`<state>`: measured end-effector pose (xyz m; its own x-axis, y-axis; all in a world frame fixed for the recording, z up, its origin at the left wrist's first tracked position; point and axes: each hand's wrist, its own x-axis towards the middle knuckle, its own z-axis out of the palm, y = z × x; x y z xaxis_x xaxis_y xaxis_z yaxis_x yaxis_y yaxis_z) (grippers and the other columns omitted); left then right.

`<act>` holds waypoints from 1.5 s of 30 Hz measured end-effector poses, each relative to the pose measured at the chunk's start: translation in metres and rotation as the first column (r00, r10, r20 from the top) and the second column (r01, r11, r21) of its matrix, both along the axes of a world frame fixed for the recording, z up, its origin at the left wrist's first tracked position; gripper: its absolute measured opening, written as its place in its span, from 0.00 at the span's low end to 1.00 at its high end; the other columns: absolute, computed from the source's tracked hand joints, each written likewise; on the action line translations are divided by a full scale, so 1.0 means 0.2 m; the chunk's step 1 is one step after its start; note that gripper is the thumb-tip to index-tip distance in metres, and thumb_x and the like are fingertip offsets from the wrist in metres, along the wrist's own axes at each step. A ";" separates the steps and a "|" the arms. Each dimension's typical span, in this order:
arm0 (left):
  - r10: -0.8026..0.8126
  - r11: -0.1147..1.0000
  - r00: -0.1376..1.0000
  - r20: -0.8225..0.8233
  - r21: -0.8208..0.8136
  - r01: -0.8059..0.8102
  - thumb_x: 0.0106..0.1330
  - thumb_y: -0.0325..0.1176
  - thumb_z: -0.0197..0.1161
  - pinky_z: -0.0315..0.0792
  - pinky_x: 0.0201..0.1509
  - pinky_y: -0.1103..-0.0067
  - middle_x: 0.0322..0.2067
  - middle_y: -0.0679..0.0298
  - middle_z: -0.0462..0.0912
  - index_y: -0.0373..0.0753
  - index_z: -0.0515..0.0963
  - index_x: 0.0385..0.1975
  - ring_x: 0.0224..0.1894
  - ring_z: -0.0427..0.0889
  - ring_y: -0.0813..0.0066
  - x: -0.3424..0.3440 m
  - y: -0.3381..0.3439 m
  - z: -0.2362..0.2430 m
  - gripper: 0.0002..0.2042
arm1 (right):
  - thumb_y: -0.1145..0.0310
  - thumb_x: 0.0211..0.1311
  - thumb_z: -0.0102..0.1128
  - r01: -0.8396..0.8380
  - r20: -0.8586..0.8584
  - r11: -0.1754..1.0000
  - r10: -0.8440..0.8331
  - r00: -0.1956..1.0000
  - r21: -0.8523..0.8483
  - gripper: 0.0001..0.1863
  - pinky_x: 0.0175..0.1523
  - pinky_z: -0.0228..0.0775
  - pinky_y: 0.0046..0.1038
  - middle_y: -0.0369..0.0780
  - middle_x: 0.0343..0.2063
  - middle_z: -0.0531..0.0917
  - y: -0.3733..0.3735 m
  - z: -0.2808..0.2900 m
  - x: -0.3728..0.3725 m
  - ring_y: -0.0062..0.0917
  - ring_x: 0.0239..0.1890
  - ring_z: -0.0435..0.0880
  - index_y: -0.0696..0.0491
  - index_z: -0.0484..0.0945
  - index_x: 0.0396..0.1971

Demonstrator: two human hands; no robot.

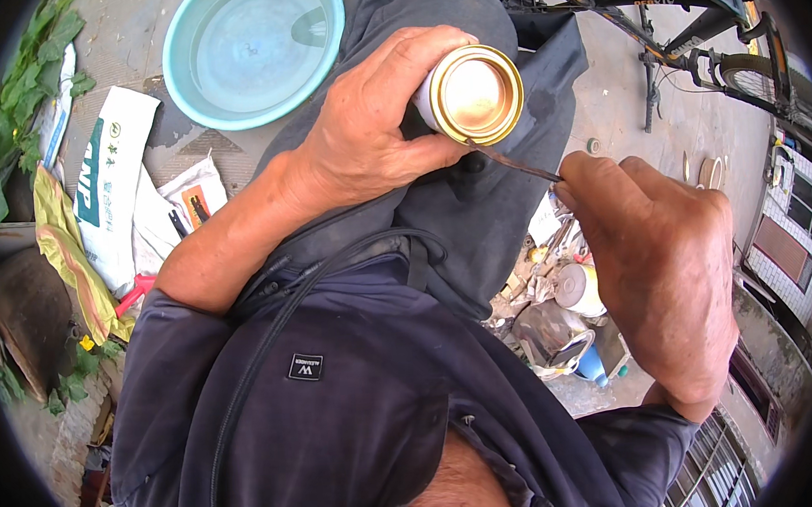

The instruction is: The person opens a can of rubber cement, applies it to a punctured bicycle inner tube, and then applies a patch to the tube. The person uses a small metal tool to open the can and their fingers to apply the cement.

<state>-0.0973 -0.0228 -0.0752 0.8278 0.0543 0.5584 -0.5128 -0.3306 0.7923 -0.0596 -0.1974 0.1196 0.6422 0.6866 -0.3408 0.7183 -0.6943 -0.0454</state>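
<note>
Over lap (459, 204) | left fingers (432, 153) grip tin (473, 99) (facing camera) | right fingers (597, 186) pinch leftward rod (518, 164)

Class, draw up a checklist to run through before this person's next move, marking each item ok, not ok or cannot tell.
1. Left hand grips the can: ok, fingers and thumb around its side.
2. Right hand holds the thin dark tool: ok, pinched at one end.
3. Tool's far end at the can's gold rim: ok, it appears to meet the edge nearest the person.
4. Can braced on the dark trousers: cannot tell, its underside is hidden.
5. Basin apart from the can: ok, it stands off to the left.
</note>
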 end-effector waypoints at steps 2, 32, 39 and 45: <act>-0.003 1.000 1.000 0.010 -0.009 0.003 0.43 0.23 0.76 0.76 0.53 0.72 0.49 0.54 0.81 0.34 0.71 0.56 0.50 0.82 0.58 0.00 -0.01 0.00 0.35 | 0.76 0.54 0.67 0.023 0.017 1.000 -0.022 1.000 -0.006 0.09 0.27 0.67 0.38 0.43 0.20 0.76 -0.02 -0.01 -0.03 0.42 0.22 0.78 0.53 0.80 0.35; 0.040 0.999 0.999 0.026 0.008 -0.040 0.41 0.20 0.75 0.76 0.55 0.73 0.50 0.53 0.82 0.32 0.71 0.56 0.51 0.82 0.60 -0.02 -0.02 0.00 0.36 | 0.76 0.55 0.70 0.063 0.269 0.987 -0.101 0.958 0.146 0.15 0.24 0.67 0.35 0.40 0.20 0.73 -0.08 -0.19 -0.28 0.35 0.19 0.77 0.54 0.81 0.43; 0.036 0.999 0.999 0.025 0.004 -0.036 0.40 0.19 0.76 0.76 0.56 0.74 0.50 0.53 0.82 0.31 0.71 0.57 0.52 0.83 0.62 -0.02 -0.03 0.00 0.37 | 0.77 0.55 0.69 0.063 0.287 0.976 -0.122 0.950 0.208 0.15 0.24 0.68 0.35 0.41 0.21 0.75 -0.09 -0.23 -0.32 0.35 0.19 0.78 0.56 0.80 0.44; 0.045 0.999 0.999 0.025 -0.020 -0.045 0.42 0.21 0.79 0.76 0.55 0.75 0.50 0.53 0.82 0.31 0.71 0.57 0.51 0.83 0.64 -0.02 -0.03 -0.01 0.37 | 0.79 0.55 0.69 0.098 0.316 0.959 -0.183 0.931 0.266 0.16 0.25 0.70 0.33 0.42 0.23 0.78 -0.09 -0.29 -0.35 0.35 0.20 0.79 0.57 0.81 0.45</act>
